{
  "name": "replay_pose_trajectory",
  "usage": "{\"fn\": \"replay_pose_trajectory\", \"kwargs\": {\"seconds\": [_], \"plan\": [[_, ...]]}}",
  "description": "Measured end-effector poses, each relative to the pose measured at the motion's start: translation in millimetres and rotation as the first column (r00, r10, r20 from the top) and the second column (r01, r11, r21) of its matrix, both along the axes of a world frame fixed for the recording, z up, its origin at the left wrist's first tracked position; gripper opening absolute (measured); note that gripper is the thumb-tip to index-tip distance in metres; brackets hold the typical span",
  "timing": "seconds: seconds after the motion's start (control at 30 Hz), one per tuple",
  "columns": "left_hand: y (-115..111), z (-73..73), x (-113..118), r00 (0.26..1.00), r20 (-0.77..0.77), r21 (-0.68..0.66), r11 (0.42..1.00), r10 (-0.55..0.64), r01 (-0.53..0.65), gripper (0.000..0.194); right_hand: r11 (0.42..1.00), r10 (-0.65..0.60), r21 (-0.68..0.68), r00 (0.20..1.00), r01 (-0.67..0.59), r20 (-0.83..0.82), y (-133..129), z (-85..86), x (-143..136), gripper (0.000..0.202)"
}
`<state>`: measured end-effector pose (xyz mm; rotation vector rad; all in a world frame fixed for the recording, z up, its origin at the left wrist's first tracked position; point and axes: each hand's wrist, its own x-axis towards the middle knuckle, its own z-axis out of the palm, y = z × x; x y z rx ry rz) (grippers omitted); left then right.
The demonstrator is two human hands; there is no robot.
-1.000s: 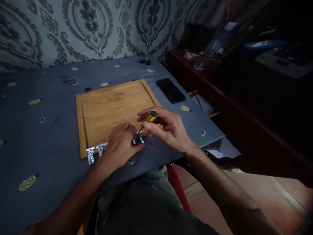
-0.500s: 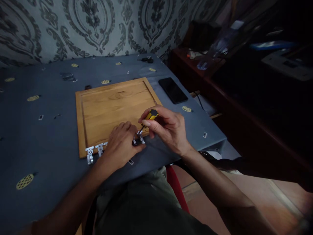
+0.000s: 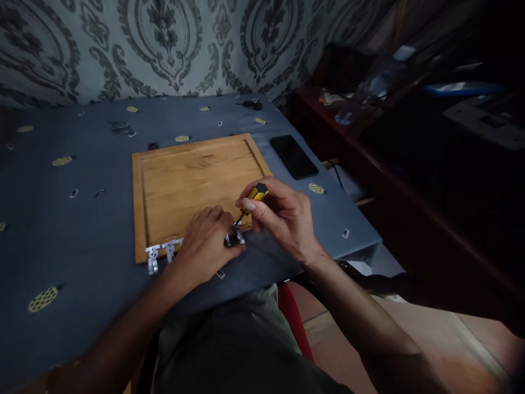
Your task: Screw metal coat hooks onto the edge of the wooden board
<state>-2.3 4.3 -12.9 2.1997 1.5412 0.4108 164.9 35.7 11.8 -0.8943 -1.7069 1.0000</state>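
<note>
A wooden cabinet door (image 3: pixel 180 180) lies flat, with metal hinges (image 3: pixel 152 258) along its near edge. My right hand (image 3: pixel 285 219) grips a yellow-and-black screwdriver (image 3: pixel 258 192) between thumb and fingers. The tool tilts down to the left, its tip at a hinge (image 3: pixel 239 236) on the near edge. Spread over that edge, my left hand (image 3: pixel 209 238) has bent fingers on the wood and its thumb below, closed about the same hinge. It covers part of the hinge row. The screw under the tip is too small to make out.
A black phone (image 3: pixel 293 156) lies right of the door on the blue patterned tablecloth (image 3: pixel 94 230). Keys (image 3: pixel 252 104) sit at the back, and small screws (image 3: pixel 100 192) lie to the left. A plastic bottle (image 3: pixel 369 90) stands on the dark red furniture (image 3: pixel 348 134) at right.
The whole view has shifted slightly. Both hands keep their places at the hinge, and the screwdriver's tip stays there with almost the same tilt.
</note>
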Motion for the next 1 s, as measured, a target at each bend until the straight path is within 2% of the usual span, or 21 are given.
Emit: {"fn": "replay_pose_trajectory", "kwargs": {"seconds": [0.17, 0.4, 0.6, 0.8, 1.0], "plan": [[-0.3, -0.7, 0.0, 1.0, -0.008, 0.013, 1.0, -0.003, 0.004, 0.024, 0.987, -0.123, 0.102, 0.992, 0.12, 0.021, -4.8, -2.7, -5.9, 0.024], [-0.4, -1.1, -0.2, 0.998, -0.064, 0.021, 1.0, -0.004, 0.005, 0.026, 0.989, -0.13, 0.07, 0.991, 0.128, 0.024, -8.9, -3.8, -5.3, 0.023], [-0.8, 2.2, 0.6, 0.999, -0.038, 0.024, 1.0, 0.018, -0.017, 0.021, 0.956, -0.255, 0.142, 0.966, 0.258, -0.04, -14.6, -4.8, -0.2, 0.026], [-0.5, 4.1, 1.6, 0.999, -0.047, -0.011, 1.0, 0.021, -0.021, 0.022, 0.95, -0.282, 0.098, 0.951, 0.295, -0.13, -13.0, 2.9, 2.9, 0.028], [1.4, 7.5, 2.8, 0.994, -0.113, -0.053, 0.999, -0.004, -0.002, 0.028, 0.949, -0.284, 0.105, 0.95, 0.299, -0.131, -18.1, -4.1, 6.1, 0.026]]}}
